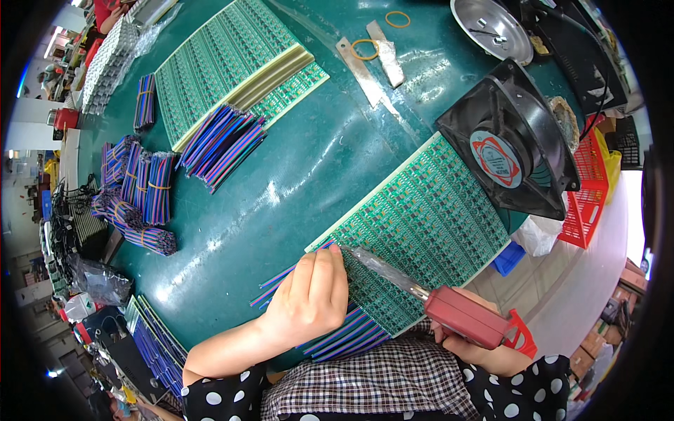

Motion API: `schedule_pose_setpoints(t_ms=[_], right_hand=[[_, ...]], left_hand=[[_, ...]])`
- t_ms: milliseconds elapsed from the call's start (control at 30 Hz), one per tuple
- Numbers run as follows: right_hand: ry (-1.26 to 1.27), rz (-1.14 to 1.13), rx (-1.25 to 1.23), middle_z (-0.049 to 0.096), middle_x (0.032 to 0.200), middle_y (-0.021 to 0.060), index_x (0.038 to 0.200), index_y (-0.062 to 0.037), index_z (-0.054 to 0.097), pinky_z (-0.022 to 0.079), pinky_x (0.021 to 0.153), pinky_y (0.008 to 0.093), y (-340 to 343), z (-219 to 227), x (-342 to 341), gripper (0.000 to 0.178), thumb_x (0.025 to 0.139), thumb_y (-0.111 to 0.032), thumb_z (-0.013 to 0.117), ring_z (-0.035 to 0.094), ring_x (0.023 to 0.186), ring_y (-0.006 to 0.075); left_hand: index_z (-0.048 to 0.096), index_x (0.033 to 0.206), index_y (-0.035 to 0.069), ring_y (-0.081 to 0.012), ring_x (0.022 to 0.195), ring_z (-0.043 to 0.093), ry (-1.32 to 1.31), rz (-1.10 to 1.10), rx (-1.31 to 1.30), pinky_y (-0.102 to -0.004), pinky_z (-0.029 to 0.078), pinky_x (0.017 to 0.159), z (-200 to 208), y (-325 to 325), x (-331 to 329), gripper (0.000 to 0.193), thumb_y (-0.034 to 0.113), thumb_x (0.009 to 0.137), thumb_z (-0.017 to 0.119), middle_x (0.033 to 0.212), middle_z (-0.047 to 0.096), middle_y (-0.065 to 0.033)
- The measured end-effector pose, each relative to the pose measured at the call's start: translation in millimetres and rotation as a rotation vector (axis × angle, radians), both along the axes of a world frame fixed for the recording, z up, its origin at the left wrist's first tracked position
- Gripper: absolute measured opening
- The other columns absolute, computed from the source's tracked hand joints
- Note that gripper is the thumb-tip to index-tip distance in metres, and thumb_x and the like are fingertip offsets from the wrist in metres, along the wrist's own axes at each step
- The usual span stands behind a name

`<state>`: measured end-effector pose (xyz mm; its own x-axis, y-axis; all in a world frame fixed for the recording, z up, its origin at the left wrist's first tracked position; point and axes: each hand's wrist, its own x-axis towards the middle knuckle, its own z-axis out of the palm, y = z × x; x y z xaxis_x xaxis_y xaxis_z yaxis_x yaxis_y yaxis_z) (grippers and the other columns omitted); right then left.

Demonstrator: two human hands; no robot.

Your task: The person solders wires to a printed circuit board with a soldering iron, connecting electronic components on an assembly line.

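Observation:
A green circuit board panel (pixel 428 217) with rows of small parts lies at an angle in front of me. My left hand (pixel 309 298) is closed in a pinch at its left corner, on the end of a multicoloured ribbon wire (pixel 276 278). Wrapped around the handle of a red soldering gun (pixel 465 316) is my right hand (pixel 484 356). The gun's long, wrapped barrel points left, its tip close to my left fingertips; whether it touches the wire cannot be made out. Several ribbon wires (pixel 351 337) stick out along the panel's near left edge.
A black fan (pixel 505 140) stands at the panel's far right corner. Loose ribbon wires (pixel 221 144) lie against a stack of panels (pixel 228 59), with banded wire bundles (pixel 140 182) at left. Metal strips (pixel 361 74) and a round metal dish (pixel 495 31) lie farther back.

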<state>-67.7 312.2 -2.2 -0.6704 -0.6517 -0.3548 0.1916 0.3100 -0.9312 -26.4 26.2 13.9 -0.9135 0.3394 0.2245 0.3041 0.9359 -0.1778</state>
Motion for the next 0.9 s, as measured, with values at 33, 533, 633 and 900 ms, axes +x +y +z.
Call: schedule_pose_setpoints(t_ms=[33,533,633,900], right_hand=[[-0.021,-0.022,-0.008,0.071,0.09,0.0092,0.125,0.0092,0.052,0.054,0.061,0.0251,-2,0,1,0.072,0.072,-0.03,0.083,0.069,0.065,0.0164],[0.074,0.003,0.085,0.071,0.084,0.007,0.126,0.0067,0.051,0.054,0.059,0.0261,5,12,0,0.07,0.066,-0.013,0.08,0.069,0.063,0.0178],[0.13,-0.013,0.1,0.071,0.085,0.0073,0.124,0.0058,0.053,0.054,0.059,0.0269,1,12,0,0.068,0.064,-0.012,0.079,0.068,0.062,0.0183],[0.209,-0.002,0.22,0.07,0.092,0.0083,0.121,0.0035,0.057,0.055,0.062,0.0283,1,6,4,0.064,0.063,-0.012,0.079,0.069,0.07,0.0195]], left_hand=[[0.066,0.089,-0.011,-0.0205,0.072,0.062,0.006,-0.002,0.004,-0.0233,0.053,0.061,-1,0,0,0.02,0.001,0.073,0.064,0.08,0.061,-0.013],[0.065,0.093,-0.01,-0.0221,0.074,0.061,-0.006,0.01,0.015,-0.0259,0.051,0.06,-1,2,1,0.025,0.0,0.071,0.067,0.085,0.06,-0.0133],[0.065,0.094,-0.01,-0.0223,0.074,0.061,-0.01,0.004,0.004,-0.026,0.051,0.061,-2,2,1,0.025,0.0,0.07,0.067,0.085,0.06,-0.0138],[0.065,0.101,-0.007,-0.0249,0.081,0.061,-0.2,0.185,0.178,-0.0302,0.052,0.069,25,5,4,0.028,0.0,0.073,0.064,0.087,0.06,-0.0125]])
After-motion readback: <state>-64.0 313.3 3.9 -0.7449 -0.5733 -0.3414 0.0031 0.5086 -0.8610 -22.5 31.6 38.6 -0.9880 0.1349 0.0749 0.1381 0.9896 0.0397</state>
